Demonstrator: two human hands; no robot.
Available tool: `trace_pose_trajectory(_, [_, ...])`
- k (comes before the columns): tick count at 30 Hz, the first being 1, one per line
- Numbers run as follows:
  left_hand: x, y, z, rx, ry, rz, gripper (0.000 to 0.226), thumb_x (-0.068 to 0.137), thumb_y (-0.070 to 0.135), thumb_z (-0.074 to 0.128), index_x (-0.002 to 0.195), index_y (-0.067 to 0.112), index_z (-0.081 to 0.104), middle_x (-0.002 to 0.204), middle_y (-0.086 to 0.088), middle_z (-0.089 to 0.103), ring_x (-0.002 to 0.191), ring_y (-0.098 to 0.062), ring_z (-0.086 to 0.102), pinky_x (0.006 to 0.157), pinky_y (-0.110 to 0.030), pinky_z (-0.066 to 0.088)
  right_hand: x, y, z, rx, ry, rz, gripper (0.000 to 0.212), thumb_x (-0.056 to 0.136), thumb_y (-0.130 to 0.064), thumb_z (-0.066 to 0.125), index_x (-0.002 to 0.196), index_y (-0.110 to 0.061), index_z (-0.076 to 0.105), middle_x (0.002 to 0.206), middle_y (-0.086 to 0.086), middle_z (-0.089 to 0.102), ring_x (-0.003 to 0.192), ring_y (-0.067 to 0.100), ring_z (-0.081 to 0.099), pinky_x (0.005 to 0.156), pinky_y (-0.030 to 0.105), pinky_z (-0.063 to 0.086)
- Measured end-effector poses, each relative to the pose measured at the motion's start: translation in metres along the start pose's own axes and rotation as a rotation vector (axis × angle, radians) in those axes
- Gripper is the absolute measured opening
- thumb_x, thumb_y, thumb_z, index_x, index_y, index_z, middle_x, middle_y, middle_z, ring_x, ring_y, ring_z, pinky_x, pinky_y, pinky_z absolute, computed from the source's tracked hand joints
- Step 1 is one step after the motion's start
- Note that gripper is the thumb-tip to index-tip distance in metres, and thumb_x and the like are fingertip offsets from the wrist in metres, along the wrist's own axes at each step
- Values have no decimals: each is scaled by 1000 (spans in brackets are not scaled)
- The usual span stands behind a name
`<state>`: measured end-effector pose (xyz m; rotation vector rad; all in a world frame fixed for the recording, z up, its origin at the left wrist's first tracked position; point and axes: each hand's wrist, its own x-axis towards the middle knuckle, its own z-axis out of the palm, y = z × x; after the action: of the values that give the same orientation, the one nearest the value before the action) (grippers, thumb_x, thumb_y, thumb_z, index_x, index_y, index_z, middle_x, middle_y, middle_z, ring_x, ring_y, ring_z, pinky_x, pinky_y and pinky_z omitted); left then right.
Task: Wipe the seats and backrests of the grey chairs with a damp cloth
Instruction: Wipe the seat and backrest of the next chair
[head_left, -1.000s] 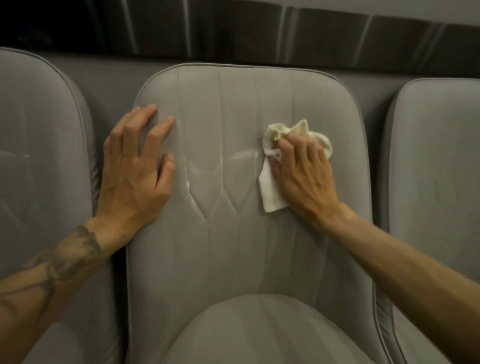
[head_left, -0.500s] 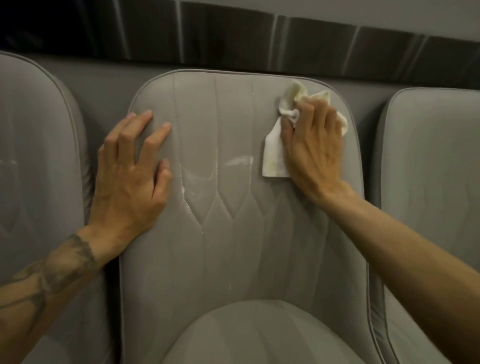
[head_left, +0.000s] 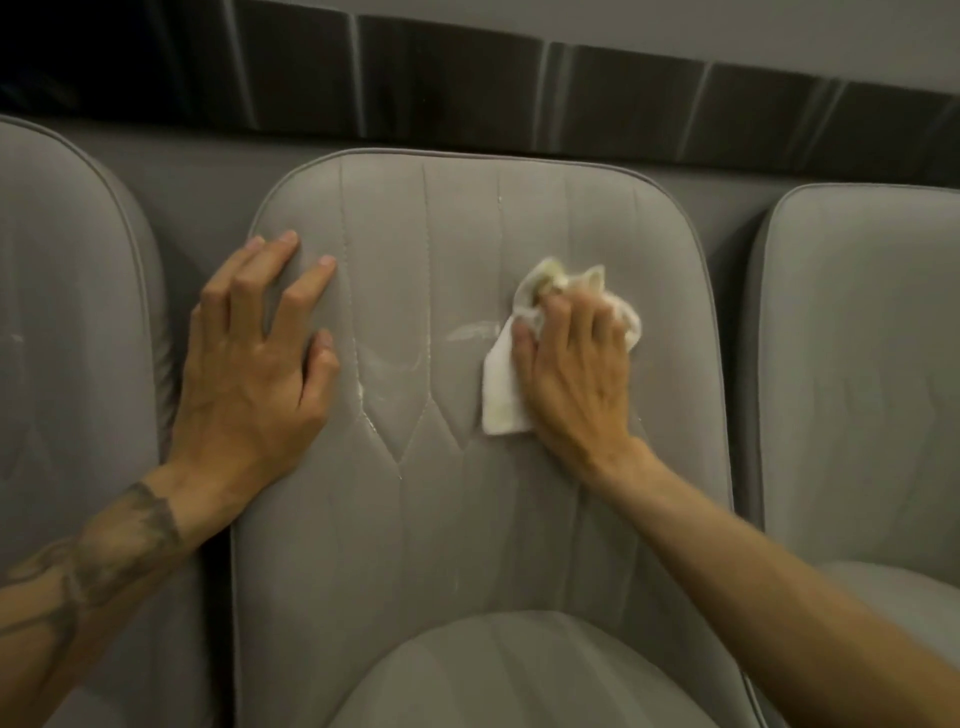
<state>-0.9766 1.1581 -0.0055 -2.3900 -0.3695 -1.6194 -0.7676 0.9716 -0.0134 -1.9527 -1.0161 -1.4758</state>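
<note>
at the far left stands a grey chair, the left chair (head_left: 62, 322), only its backrest in view, with a faint pale mark on it. just beside it is the middle chair (head_left: 467, 519), its backrest upright and facing the camera, stitched lines running top to bottom and meeting in points at mid height, its rounded seat (head_left: 519, 670) showing at the bottom of the view.

the left hand (head_left: 254, 374) lies flat on the left edge of the middle backrest, palm down, digits spread apart and pointing up, holding nothing; a tattooed forearm (head_left: 88, 566) leads down to the lower left corner.

between the two hands, a wet, shiny streak (head_left: 467, 332) and a pale smear along the seams mark the grey cover.

the cloth (head_left: 506, 395), white and crumpled, is pressed against the right half of the backrest at mid height. its long axis runs up and down, tilted slightly right at the top; a flat corner hangs at the lower left, and bunched folds stick out above the knuckles. the right hand (head_left: 571, 374) covers most of it, clamped on the cloth, digits together and curled, pointing up.

at the right is the right chair (head_left: 857, 364), apart from both hands. behind the chairs runs a dark panelled wall strip (head_left: 519, 83).
</note>
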Motion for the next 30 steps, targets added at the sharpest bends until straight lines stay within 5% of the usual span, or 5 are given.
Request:
trace_pose_trajectory(5, [0,0,-1,-12,-10,-6,58,99,22,48,155,12,42,161,-20,35,149,-42,32,125,-42,22,3,16,-6,-31,-1,-157,25,103,-30,49,112,-8,52,104,18,55,91,32,46,84,40,35])
trace_pose_trajectory(10, [-1,0,0,-20,-7,-8,58,99,23,48,155,12,42,161,-20,34,149,-41,32,125,-40,21,54,16,-4,-35,160,50,21,103,-34,45,110,-14,46,106,13,53,91,23,39,79,33,30])
trace_pose_trajectory(17, [0,3,-4,-10,-6,-7,58,98,21,49,154,11,43,160,-21,37,148,-42,34,121,-50,29,-1,-2,-1,38,-4,-111,32,100,-42,50,102,-10,53,107,15,56,97,31,46,86,42,36])
trace_pose_trajectory(24, [-1,0,-1,-15,0,-3,58,97,21,50,154,12,44,160,-20,37,149,-41,34,123,-43,26,36,-1,-1,185,98,59,41,98,-44,53,122,-12,42,114,16,51,99,30,48,86,39,39])
trace_pose_trajectory(30, [0,1,-3,-9,1,-4,58,97,20,51,154,11,44,160,-20,38,149,-41,34,121,-47,29,2,-6,-3,123,-16,-178,32,97,-41,57,108,-13,45,104,16,57,94,33,52,82,42,40])
